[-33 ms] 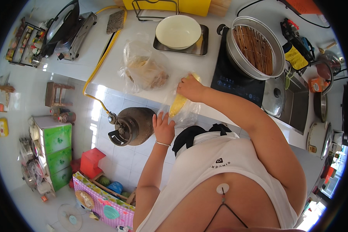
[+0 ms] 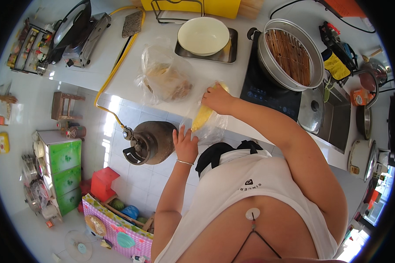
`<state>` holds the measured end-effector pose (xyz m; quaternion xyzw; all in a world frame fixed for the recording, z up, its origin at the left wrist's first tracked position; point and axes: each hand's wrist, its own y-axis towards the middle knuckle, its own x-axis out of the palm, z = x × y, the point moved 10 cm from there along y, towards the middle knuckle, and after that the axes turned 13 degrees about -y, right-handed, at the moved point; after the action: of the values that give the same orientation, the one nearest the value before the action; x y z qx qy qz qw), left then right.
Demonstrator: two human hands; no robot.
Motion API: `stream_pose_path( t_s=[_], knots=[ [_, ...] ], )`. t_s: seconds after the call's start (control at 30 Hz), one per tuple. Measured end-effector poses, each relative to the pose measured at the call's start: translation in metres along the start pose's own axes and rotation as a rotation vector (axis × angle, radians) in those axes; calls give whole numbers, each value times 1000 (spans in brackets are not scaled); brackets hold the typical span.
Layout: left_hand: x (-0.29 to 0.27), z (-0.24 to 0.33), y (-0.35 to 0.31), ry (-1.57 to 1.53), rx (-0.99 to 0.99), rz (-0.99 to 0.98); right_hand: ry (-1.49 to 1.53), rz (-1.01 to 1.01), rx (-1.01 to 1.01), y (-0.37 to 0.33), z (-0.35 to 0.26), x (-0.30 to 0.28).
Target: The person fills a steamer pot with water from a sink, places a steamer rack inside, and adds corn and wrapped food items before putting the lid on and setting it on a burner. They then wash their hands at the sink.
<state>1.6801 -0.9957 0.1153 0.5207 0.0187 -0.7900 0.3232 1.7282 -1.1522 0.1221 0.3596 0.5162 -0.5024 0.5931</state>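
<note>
At the counter's front edge my right hand (image 2: 217, 99) is closed around the upper part of a long yellow ear of corn (image 2: 202, 117). The corn lies slanted, its tapered lower end pointing toward me. Thin clear plastic (image 2: 213, 133) is under and beside it, hanging past the edge. Close to the corn's lower tip is my left hand (image 2: 185, 144), with its fingers stretched and apart. Whether its fingertips touch the plastic is hard to see. Left of the corn sits a clear plastic bag (image 2: 166, 79) with yellowish-brown contents that I cannot make out.
A cream bowl (image 2: 203, 36) stands on a metal tray (image 2: 180, 52). To the right, a steamer pot (image 2: 314, 70) with a brown slatted rack sits on a black induction cooker (image 2: 267, 98). Below the counter stands a gas cylinder (image 2: 162, 142), with a yellow hose (image 2: 102, 90) running up.
</note>
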Motion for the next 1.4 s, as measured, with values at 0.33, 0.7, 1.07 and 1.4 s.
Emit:
stream_pose_path(
  t_s=[0.33, 0.7, 1.07, 1.4],
  knots=[
    [-16, -42, 20, 100, -165, 36, 1418, -17, 412, -33, 78, -36],
    [-10, -28, 41, 18, -218, -37, 1410, 635, 997, -179, 291, -166],
    [-16, 2, 72, -184, -167, -70, 737, -170, 1339, -225, 334, -22],
    [-140, 33, 79, -258, 87, 509, -20, 186, 957, -157, 285, -148]
  ],
)
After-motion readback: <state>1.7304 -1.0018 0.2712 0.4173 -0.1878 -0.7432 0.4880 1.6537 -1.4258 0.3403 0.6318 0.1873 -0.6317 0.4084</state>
